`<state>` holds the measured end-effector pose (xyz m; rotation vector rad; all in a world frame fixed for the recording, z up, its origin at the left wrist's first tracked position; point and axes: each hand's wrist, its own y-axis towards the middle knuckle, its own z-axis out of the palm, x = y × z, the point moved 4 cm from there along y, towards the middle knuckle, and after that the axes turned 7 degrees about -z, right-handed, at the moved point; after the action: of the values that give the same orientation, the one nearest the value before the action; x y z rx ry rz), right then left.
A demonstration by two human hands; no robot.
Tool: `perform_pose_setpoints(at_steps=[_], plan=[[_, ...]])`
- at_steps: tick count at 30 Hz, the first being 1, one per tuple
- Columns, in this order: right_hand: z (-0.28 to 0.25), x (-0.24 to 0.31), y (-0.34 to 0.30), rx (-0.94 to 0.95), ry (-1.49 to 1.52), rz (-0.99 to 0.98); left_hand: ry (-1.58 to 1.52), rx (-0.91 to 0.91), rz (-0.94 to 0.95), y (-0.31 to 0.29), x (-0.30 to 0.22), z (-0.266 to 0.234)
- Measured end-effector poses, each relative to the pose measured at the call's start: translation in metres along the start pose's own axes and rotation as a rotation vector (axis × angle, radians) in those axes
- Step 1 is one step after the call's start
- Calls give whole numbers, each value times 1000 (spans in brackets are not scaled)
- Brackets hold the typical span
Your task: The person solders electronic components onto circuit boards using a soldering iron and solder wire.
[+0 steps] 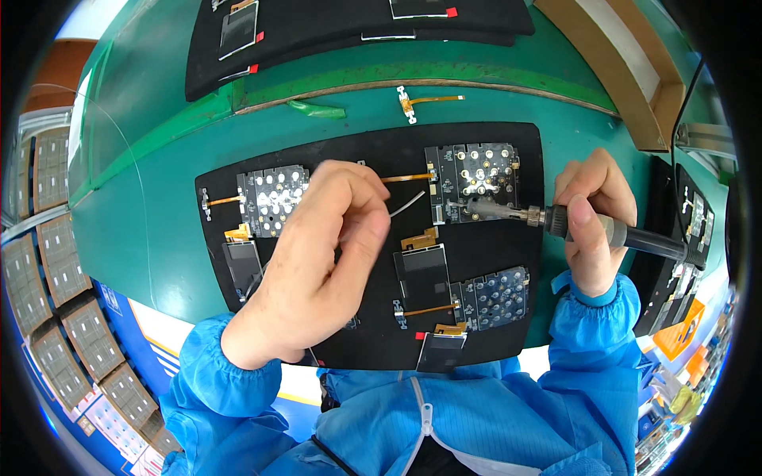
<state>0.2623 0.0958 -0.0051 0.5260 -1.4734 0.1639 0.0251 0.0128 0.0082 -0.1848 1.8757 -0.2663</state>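
My right hand (597,226) grips a soldering iron (627,236) by its dark handle. Its tip points left and lies over the lower left part of a keypad circuit board (482,182). Between the pinched fingers of my left hand (325,246) runs a length of solder wire (407,205), its free end slanting up toward that board. An orange flex cable (406,179) joins the board's left side. The left hand partly covers another keypad board (274,194). Below lie a small display (424,274) and a third keypad board (496,299).
All these parts rest on a black foam mat (373,333) on a green table (151,230). A loose flex cable (429,99) lies beyond it. More displays sit on far black foam (317,32). A cardboard tray (619,63) stands far right; boxes of panels (63,266) are stacked left.
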Motion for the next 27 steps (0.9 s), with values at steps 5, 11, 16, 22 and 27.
perform_pose_setpoints(at_steps=[5,11,16,22,27], plan=[[6,-4,1,25,14,-13,536,-170,280,-4,-6,9],[9,-7,4,66,-9,-38,473,-227,355,2,-4,15],[9,-8,3,34,-10,-35,482,-201,342,2,-2,17],[8,-9,2,48,1,-25,477,-192,355,4,-1,20],[8,-10,1,44,9,-19,472,-173,354,4,-1,22]])
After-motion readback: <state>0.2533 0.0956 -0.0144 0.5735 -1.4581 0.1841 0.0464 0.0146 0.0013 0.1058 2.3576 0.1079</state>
